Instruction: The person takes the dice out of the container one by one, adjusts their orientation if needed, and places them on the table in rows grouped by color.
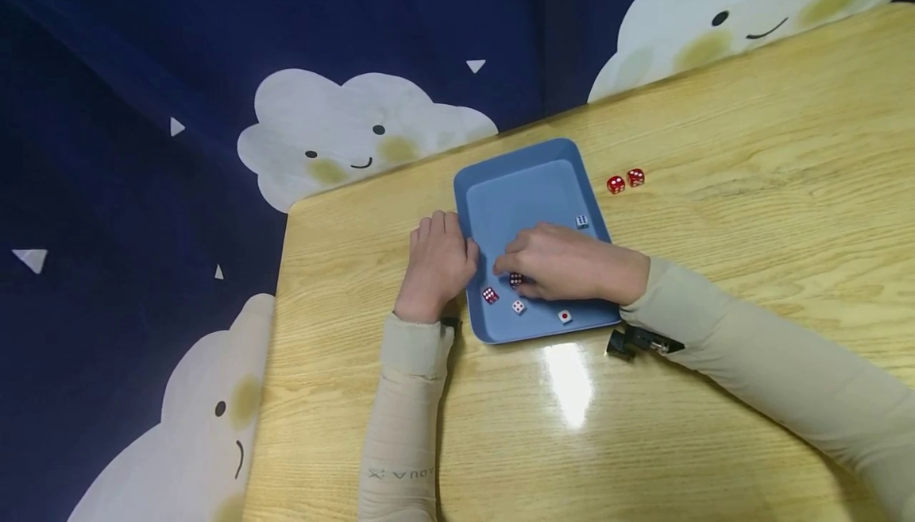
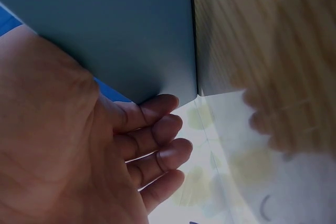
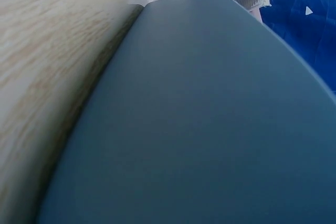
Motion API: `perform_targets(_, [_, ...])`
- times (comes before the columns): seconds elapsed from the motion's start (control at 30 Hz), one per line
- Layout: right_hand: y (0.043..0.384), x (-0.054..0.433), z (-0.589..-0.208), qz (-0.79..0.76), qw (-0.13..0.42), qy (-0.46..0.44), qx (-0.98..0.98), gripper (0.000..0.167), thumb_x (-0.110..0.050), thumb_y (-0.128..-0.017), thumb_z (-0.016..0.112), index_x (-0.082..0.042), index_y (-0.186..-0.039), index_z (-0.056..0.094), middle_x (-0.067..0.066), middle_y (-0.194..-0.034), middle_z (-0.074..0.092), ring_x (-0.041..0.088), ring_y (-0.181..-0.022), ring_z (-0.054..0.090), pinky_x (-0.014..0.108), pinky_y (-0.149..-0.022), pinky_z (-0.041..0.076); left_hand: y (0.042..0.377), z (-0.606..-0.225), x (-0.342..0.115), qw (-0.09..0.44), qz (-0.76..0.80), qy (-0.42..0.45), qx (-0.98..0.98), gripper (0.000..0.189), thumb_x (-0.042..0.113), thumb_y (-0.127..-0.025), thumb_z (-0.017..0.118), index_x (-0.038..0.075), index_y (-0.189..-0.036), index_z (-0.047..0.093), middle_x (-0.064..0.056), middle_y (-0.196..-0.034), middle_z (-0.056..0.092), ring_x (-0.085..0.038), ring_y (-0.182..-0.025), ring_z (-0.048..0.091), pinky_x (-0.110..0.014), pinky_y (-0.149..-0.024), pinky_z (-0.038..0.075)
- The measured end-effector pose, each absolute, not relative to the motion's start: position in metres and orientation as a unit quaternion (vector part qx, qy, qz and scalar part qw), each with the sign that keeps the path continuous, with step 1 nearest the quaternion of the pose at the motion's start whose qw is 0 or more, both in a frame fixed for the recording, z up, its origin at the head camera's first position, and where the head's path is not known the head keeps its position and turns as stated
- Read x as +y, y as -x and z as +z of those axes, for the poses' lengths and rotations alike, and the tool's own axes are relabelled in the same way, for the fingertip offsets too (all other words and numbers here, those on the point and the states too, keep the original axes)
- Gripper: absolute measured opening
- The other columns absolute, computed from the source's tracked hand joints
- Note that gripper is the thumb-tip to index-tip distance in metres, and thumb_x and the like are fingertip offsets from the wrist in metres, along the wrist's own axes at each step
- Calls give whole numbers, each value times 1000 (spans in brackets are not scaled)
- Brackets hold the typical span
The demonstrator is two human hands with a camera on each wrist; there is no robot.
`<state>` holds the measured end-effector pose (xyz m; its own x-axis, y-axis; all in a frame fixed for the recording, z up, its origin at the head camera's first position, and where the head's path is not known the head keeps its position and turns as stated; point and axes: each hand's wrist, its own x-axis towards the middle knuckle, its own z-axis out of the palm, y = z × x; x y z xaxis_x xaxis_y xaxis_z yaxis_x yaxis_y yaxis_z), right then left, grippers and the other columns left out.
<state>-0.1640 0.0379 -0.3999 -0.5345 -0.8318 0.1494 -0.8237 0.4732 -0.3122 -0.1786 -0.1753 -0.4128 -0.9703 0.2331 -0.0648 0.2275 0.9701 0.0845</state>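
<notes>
Right hand [image 1: 561,261]: thumb and finger pinched on a dark red die [image 1: 516,279] inside blue tray [image 1: 522,196]. Left hand [image 1: 438,262]: clasping tray's left wall. Wood-grain table [image 1: 715,307]; navy cloud-print curtain [image 1: 429,13] beyond. In tray: second red die [image 1: 489,295], three white dice [image 1: 519,307], right hand hiding some floor. Outside, right: red pair [image 1: 616,184].

Head view: right hand [image 1: 561,261] covers part of blue tray [image 1: 525,196], right side included; dark red die [image 1: 516,279] partly behind fingers [image 1: 509,261], whether pinched unclear. Left sleeve [image 1: 403,427] cut by bottom edge, lettering [image 1: 402,473] running out of sight. Desk [image 1: 786,212] cropped at right and bottom. Left wrist view: left hand [image 2: 68,129] cropped at left and bottom. Right wrist view: tray's near wall [image 3: 194,103] hides tray's inside.
</notes>
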Motion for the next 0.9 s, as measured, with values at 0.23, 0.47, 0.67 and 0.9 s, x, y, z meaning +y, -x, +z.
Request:
perform_targets(0.23, [161,39,-395,-174,4,483,858,30,-20,-88,81,-11,-116,76,2,-99,77,24,-93,71,47,-85,57,179,-414,-175,33,39,-118,992,32,26,-103,41,-1,-116,52,-16,-111,54,-33,-100,48,-45,-90,42])
perform_targets(0.47, [158,41,-390,-172,-5,481,859,31,-21,-88,81,-12,-117,76,1,-100,77,23,-96,70,47,-87,56,178,-413,-176,31,38,-119,992,32,26,-104,41,-1,-116,52,-17,-111,54,-34,-101,48,-46,-91,42])
perform_targets(0.67, [156,47,-386,-186,-17,471,862,30,-19,-88,81,-11,-116,76,2,-103,78,23,-97,70,47,-90,56,176,-411,-175,29,38,-123,991,31,25,-104,42,-2,-115,52,-17,-110,54,-34,-100,48,-46,-90,42])
perform_targets(0.9, [158,55,-379,-200,-22,467,861,33,-18,-87,83,-10,-117,75,4,-107,79,24,-100,71,47,-92,56,175,-411,-175,37,42,-119,991,30,25,-104,41,-1,-116,51,-16,-110,52,-33,-100,46,-45,-90,41])
